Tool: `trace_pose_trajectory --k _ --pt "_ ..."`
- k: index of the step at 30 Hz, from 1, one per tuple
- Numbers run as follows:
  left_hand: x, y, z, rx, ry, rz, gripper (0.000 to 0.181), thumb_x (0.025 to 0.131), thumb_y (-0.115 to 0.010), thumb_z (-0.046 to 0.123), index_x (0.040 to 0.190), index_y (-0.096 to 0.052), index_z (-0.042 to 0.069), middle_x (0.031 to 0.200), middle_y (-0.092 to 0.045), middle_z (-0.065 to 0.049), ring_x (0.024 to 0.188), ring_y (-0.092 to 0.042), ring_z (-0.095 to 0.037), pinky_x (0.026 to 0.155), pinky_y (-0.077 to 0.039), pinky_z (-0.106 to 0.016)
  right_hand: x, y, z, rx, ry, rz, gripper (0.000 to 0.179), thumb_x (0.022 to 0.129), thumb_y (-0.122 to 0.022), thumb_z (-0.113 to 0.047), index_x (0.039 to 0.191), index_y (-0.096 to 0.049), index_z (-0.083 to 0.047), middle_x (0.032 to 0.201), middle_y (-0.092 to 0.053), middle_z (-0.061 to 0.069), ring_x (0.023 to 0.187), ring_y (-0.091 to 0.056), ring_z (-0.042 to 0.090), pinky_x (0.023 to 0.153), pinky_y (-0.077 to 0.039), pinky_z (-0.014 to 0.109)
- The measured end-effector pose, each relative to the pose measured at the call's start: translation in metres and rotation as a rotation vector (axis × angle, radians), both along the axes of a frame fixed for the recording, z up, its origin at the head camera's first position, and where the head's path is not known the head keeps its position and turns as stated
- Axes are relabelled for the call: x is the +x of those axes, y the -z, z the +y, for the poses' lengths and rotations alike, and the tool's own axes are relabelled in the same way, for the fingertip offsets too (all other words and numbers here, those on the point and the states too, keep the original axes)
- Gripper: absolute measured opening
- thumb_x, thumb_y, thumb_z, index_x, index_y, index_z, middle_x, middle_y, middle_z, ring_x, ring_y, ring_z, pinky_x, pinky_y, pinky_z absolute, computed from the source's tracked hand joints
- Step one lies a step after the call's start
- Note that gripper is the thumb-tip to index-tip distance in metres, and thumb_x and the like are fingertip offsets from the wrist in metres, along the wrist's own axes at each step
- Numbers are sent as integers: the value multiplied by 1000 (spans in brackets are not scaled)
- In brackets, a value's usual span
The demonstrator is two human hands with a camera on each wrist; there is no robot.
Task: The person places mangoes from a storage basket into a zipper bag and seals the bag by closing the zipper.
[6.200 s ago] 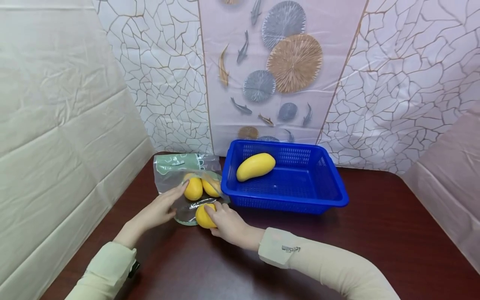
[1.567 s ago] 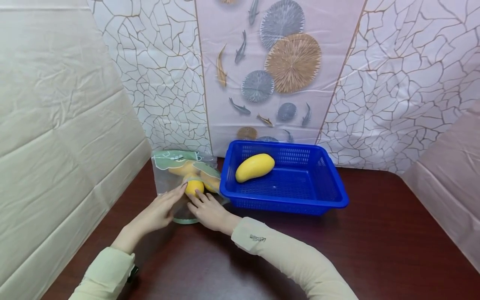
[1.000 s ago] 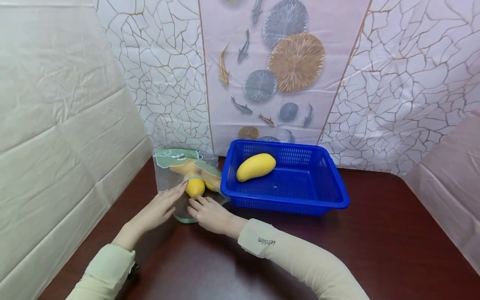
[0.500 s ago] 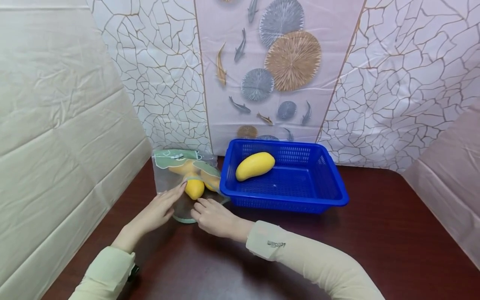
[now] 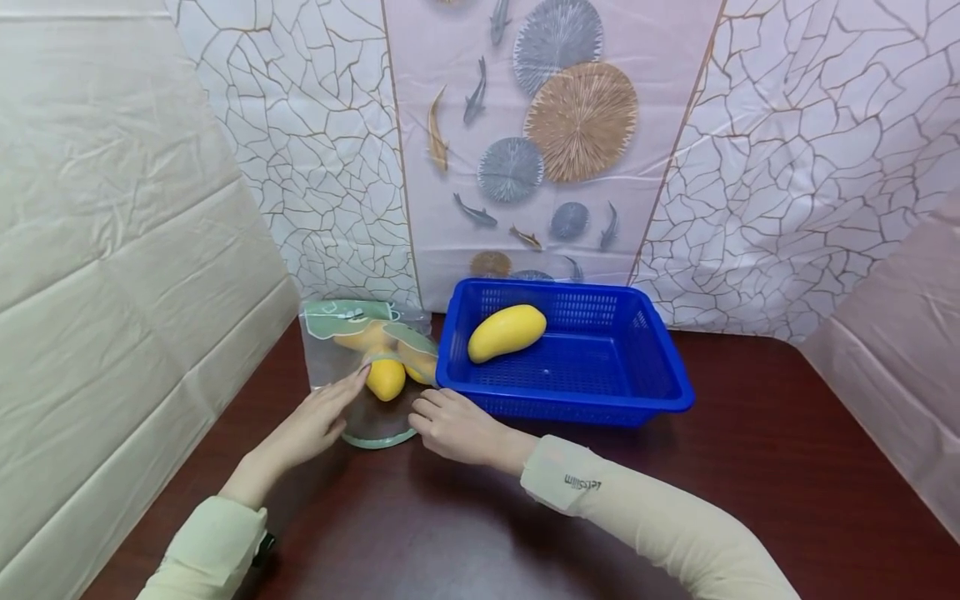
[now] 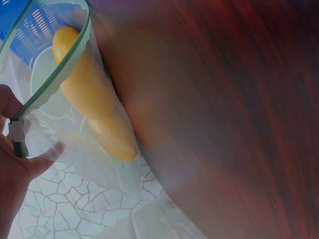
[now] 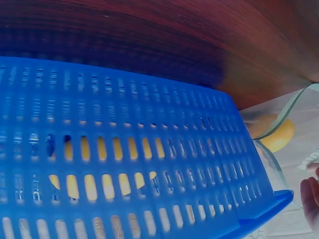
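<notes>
A clear zip bag point(image 5: 326, 367) with green print lies on the table, its mouth towards me. Inside are several yellow mangoes point(image 5: 386, 382), partly seen through the film. My left hand point(image 5: 311, 425) pinches the left side of the bag's mouth, and the left wrist view shows the zip slider point(image 6: 16, 132) beside the thumb. At the right side of the mouth is my right hand point(image 5: 461, 429), fingers bent, close to the basket's front corner. Whether it grips the rim I cannot tell. Only a few fingers point(image 7: 310, 199) show in the right wrist view.
Right of the bag stands a blue plastic basket point(image 5: 566, 400) with one mango point(image 5: 507, 332) at its left end. The dark wooden table point(image 5: 765, 467) reaches back to a patterned cloth wall point(image 5: 352, 175). A pale cloth point(image 5: 112, 250) hangs on the left.
A mango that my right hand carried 6.2 s ago was pushed into the bag and released. Since then the right hand has drawn back and shifted right. The left hand has stayed put.
</notes>
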State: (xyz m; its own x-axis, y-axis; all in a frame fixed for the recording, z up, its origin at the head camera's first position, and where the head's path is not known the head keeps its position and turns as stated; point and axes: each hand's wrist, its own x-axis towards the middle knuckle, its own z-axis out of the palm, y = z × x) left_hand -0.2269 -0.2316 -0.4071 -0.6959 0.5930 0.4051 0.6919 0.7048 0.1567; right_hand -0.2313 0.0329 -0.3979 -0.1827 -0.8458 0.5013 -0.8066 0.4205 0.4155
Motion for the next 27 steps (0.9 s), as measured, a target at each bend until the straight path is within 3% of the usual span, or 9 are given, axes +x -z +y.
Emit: trace_pose_trajectory --k 8,14,21,27 --pt "0 0 -2 -7 6 -2 73 74 -59 -12 142 -35 -4 146 -40 -19 126 -48 -35 98 -41 -54 7 -5 10 -65 -51 27 13 81 -60 -12 92 -67 -13 92 -65 -3 89 -58 14 79 -48 24" --pt "-1 0 -1 1 4 -13 77 73 -58 -14 145 -32 -2 147 -38 -20 127 -46 -37 97 -40 -56 6 -20 20 -108 -56 11 16 80 -64 -8 95 -68 -11 94 -66 0 91 -60 15 81 -49 26" --pt "-2 -2 0 6 10 -34 79 72 -55 -16 145 -30 -3 148 -36 -21 128 -45 -38 98 -39 -56 -4 -39 34 -177 -3 -28 19 77 -65 -3 95 -70 -9 92 -66 2 86 -59 17 78 -49 27" --pt "-2 0 0 15 28 -18 75 69 -56 -18 141 -35 -7 147 -38 -21 127 -46 -38 97 -41 -56 -12 -51 48 -94 60 -57 23 77 -67 -3 99 -70 -8 96 -67 5 89 -61 19 80 -51 29"
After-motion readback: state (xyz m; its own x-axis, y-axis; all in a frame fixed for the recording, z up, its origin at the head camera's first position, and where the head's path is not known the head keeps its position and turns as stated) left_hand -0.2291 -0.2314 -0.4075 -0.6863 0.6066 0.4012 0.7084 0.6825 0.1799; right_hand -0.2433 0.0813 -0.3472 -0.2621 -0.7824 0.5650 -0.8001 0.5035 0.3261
